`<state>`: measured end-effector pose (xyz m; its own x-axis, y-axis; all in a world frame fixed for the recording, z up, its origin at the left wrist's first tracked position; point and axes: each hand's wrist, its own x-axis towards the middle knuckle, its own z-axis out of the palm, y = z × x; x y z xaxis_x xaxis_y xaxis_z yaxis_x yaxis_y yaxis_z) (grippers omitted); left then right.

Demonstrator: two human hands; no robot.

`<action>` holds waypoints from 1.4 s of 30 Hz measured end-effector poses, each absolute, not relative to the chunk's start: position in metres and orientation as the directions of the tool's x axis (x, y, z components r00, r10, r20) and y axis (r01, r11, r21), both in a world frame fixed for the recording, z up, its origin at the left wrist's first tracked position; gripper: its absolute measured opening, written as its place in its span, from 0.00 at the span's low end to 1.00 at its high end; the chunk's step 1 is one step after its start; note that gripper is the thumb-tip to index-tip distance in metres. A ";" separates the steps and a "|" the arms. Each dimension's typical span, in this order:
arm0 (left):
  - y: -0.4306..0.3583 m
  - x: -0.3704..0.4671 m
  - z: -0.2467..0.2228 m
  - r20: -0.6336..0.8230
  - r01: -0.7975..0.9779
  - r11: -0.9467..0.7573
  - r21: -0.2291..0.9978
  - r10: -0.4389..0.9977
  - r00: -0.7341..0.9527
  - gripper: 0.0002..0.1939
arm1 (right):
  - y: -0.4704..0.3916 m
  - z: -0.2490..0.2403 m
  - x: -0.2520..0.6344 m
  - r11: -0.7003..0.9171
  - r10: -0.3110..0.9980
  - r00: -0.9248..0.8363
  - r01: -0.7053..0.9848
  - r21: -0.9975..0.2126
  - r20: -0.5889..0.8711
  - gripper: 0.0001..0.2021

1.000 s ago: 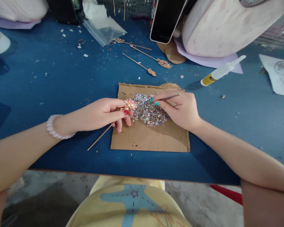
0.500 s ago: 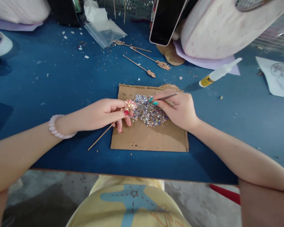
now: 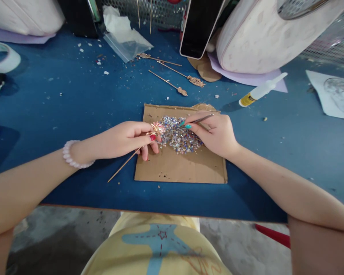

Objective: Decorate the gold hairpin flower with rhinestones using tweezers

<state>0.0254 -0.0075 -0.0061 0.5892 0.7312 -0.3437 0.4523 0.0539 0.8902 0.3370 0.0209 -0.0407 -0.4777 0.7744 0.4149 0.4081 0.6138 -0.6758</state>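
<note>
My left hand pinches a gold hairpin near its ornamented head, which carries pink and gold pieces; the long pin slants down to the left. In my right hand a thin pair of metal tweezers is gripped, its tips pointing into the rhinestones. A spread of small blue, silver and multicoloured rhinestones covers the middle of a cardboard sheet. The hairpin's head hangs over the left edge of that pile. Fingers of the right hand partly hide the tweezers' tips.
Behind the cardboard lie several gold hairpins. A glue bottle leans at the right, near a paper with a round picture. Farther back are a phone, a plastic bag and a pale bag. Tape sits at left.
Both hands keep nearly the same pose over the rhinestones, still holding the hairpin and the tweezers. The whole view has shifted slightly.
</note>
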 end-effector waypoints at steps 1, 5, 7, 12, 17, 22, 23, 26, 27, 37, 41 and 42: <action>-0.008 0.025 -0.006 -0.342 0.450 0.054 0.891 0.731 0.590 0.18 | 0.021 -0.041 0.337 0.613 0.776 -0.476 0.410 -0.675 0.415 0.11; -0.008 0.026 -0.005 -0.339 0.442 0.057 0.895 0.732 0.591 0.17 | 0.020 -0.041 0.339 0.594 0.788 -0.478 0.427 -0.682 0.388 0.10; -0.008 0.026 -0.005 -0.339 0.442 0.058 0.895 0.731 0.592 0.17 | 0.020 -0.042 0.339 0.597 0.783 -0.489 0.417 -0.685 0.384 0.10; -0.008 0.027 -0.006 -0.339 0.442 0.057 0.895 0.732 0.591 0.18 | 0.020 -0.043 0.339 0.598 0.786 -0.477 0.426 -0.679 0.393 0.09; -0.007 0.025 -0.005 -0.338 0.445 0.054 0.894 0.733 0.590 0.18 | 0.020 -0.043 0.339 0.604 0.781 -0.478 0.412 -0.682 0.402 0.09; -0.007 0.025 -0.005 -0.340 0.449 0.050 0.892 0.730 0.593 0.18 | 0.020 -0.043 0.338 0.601 0.785 -0.471 0.420 -0.680 0.403 0.10; -0.007 0.025 -0.005 -0.339 0.449 0.049 0.892 0.730 0.594 0.18 | 0.020 -0.043 0.337 0.599 0.789 -0.461 0.425 -0.679 0.407 0.10; -0.008 0.025 -0.006 -0.333 0.444 0.047 0.895 0.731 0.596 0.16 | 0.020 -0.043 0.334 0.603 0.789 -0.445 0.430 -0.672 0.424 0.10; -0.008 0.025 -0.006 -0.331 0.441 0.046 0.896 0.730 0.597 0.15 | 0.020 -0.043 0.333 0.607 0.786 -0.448 0.430 -0.668 0.426 0.10; -0.007 0.024 -0.011 -0.320 0.430 0.040 0.902 0.731 0.603 0.13 | 0.020 -0.045 0.333 0.609 0.784 -0.464 0.448 -0.654 0.412 0.09; -0.007 0.025 -0.008 -0.320 0.441 0.028 0.897 0.731 0.603 0.13 | 0.020 -0.045 0.334 0.630 0.767 -0.464 0.420 -0.653 0.442 0.09; -0.008 0.026 -0.007 -0.320 0.445 0.025 0.895 0.730 0.603 0.13 | 0.020 -0.045 0.334 0.634 0.764 -0.463 0.412 -0.654 0.449 0.09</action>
